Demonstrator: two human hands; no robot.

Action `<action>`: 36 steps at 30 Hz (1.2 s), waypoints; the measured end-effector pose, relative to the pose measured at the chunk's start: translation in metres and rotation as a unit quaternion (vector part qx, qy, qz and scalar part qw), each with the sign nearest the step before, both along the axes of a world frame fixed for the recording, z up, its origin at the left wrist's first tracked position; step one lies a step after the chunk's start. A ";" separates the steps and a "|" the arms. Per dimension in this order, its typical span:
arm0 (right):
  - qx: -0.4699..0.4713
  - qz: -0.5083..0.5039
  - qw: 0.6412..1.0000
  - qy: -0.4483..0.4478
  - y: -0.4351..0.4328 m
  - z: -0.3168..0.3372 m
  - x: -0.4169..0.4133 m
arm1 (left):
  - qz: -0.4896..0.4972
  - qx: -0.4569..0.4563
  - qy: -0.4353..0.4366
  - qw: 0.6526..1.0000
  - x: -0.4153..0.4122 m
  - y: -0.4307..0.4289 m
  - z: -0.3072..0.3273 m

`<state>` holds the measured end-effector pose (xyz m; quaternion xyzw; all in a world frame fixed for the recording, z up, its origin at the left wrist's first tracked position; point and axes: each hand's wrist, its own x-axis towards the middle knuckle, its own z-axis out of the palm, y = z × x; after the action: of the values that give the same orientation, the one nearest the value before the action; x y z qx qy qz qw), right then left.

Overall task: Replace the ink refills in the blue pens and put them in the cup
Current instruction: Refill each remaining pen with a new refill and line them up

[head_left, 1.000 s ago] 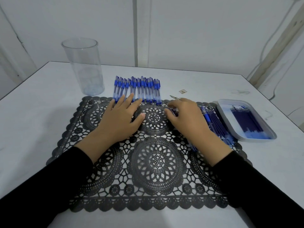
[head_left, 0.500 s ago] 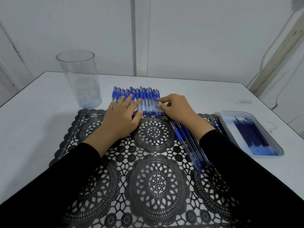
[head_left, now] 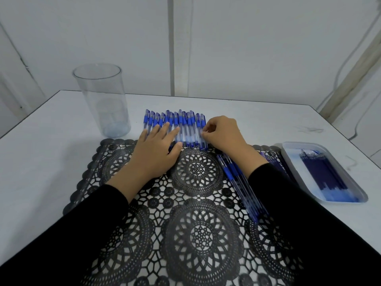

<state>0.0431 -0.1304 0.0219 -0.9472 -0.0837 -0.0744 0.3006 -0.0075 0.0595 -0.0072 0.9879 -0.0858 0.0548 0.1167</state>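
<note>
White table (head_left: 51,151) by a pale wall, black lace mat (head_left: 198,203) on top. Clear cup (head_left: 103,104), far left, stands empty: no pen finished yet. Tray (head_left: 291,154) of refills (head_left: 321,172) sits right. Blue pens (head_left: 188,131) lie in a row at the mat's far edge, long axes pointing away, caps far. Left hand (head_left: 154,155) rests flat on them; right hand (head_left: 222,133) pinches the rightmost pen (head_left: 203,122).

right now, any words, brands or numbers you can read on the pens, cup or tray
None readable.
Any print on the blue pens is too small and blurred to read.
The clear cup and the tray of refills show no visible text.
</note>
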 end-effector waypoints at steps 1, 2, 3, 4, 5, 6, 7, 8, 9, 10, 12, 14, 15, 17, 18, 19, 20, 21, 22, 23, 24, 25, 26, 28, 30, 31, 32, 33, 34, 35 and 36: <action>-0.002 -0.011 1.000 0.002 0.001 0.000 0.001 | 0.000 -0.001 0.001 1.000 0.000 0.000 0.000; -0.006 -0.020 1.000 0.003 0.002 0.001 0.001 | 0.000 -0.001 0.003 1.000 0.001 0.000 0.000; -0.011 -0.030 0.999 0.004 0.004 0.002 0.002 | 0.001 -0.001 0.006 1.000 0.001 0.000 -0.001; -0.017 -0.038 0.999 0.005 0.004 0.002 0.003 | 0.001 -0.001 0.007 1.000 0.001 0.000 -0.001; -0.019 -0.046 0.999 0.008 0.005 0.003 0.004 | 0.001 -0.001 0.007 1.000 0.001 0.000 -0.001; -0.016 -0.056 0.998 0.011 0.005 0.003 0.004 | 0.000 -0.002 0.007 1.000 0.001 0.001 -0.001; -0.005 -0.066 0.998 0.016 0.005 0.003 0.004 | 0.000 -0.004 0.008 1.000 0.001 0.001 -0.001; 0.010 -0.075 0.997 0.021 0.004 0.005 0.004 | 0.000 -0.008 0.009 1.000 0.001 0.001 -0.001; 0.028 -0.083 0.996 0.028 0.001 0.006 0.003 | 0.000 -0.015 0.011 1.000 0.000 0.001 -0.001; 0.050 -0.088 0.994 0.035 -0.003 0.007 0.000 | 0.001 -0.026 0.008 1.000 0.000 0.001 -0.001; 0.108 -0.098 0.988 0.048 -0.012 0.009 -0.006 | -0.002 -0.058 -0.032 0.998 -0.002 0.001 -0.001; 0.180 -0.113 0.976 0.050 -0.019 0.009 -0.015 | -0.023 -0.112 -0.101 0.988 -0.007 0.000 0.003; 0.226 -0.110 0.966 0.053 -0.020 0.010 -0.021 | -0.041 -0.155 -0.128 0.979 -0.011 -0.002 0.006; 0.322 -0.077 0.942 0.059 -0.017 0.012 -0.038 | -0.069 -0.273 -0.136 0.950 -0.020 -0.010 0.012; 0.354 -0.053 0.932 0.058 -0.014 0.014 -0.048 | -0.076 -0.329 -0.117 0.934 -0.024 -0.017 0.013; 0.375 -0.031 0.925 0.053 -0.009 0.014 -0.059 | -0.079 -0.381 -0.097 0.916 -0.028 -0.023 0.014; 0.391 -0.012 0.919 0.048 -0.005 0.015 -0.069 | -0.080 -0.425 -0.083 0.898 -0.032 -0.030 0.013; 0.402 0.000 0.915 0.039 -0.002 0.013 -0.078 | -0.080 -0.463 -0.079 0.879 -0.036 -0.036 0.013; 0.406 0.007 0.913 0.027 0.001 0.011 -0.087 | -0.075 -0.495 -0.080 0.862 -0.039 -0.040 0.011; 0.407 0.008 0.913 0.017 0.003 0.009 -0.095 | -0.070 -0.521 -0.080 0.847 -0.044 -0.043 0.012; 0.408 0.007 0.913 0.013 0.004 0.007 -0.102 | -0.067 -0.544 -0.079 0.833 -0.049 -0.046 0.013; 0.411 0.010 0.912 0.011 0.004 0.005 -0.109 | -0.070 -0.565 -0.075 0.818 -0.054 -0.049 0.016; 0.414 0.018 0.910 0.008 0.004 0.004 -0.115 | -0.076 -0.587 -0.069 0.803 -0.059 -0.051 0.018; 0.420 0.033 0.907 0.002 0.004 0.003 -0.123 | -0.076 -0.624 -0.062 0.775 -0.065 -0.053 0.021; 0.431 0.047 0.901 -0.001 0.004 0.004 -0.128 | -0.063 -0.649 -0.079 0.754 -0.068 -0.053 0.023; 0.434 0.053 0.900 -0.001 0.005 0.003 -0.130 | -0.059 -0.651 -0.093 0.751 -0.069 -0.052 0.024; 0.435 0.056 0.899 -0.001 0.005 0.004 -0.131 | -0.058 -0.643 -0.107 0.756 -0.069 -0.051 0.024; 0.438 0.056 0.897 -0.002 0.004 0.004 -0.132 | -0.061 -0.625 -0.121 0.769 -0.070 -0.049 0.024; 0.441 0.055 0.896 -0.003 0.003 0.005 -0.132 | -0.064 -0.598 -0.135 0.788 -0.069 -0.044 0.023; 0.446 0.051 0.894 -0.003 0.001 0.005 -0.132 | -0.072 -0.568 -0.144 0.807 -0.067 -0.039 0.022; 0.451 0.046 0.891 0.000 -0.001 0.005 -0.132 | -0.091 -0.531 -0.151 0.829 -0.065 -0.031 0.020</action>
<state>-0.0891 -0.1313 0.0267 -0.7049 -0.0846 -0.0902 0.6984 -0.0726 0.0281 0.0133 0.7409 -0.1497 0.2296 0.6132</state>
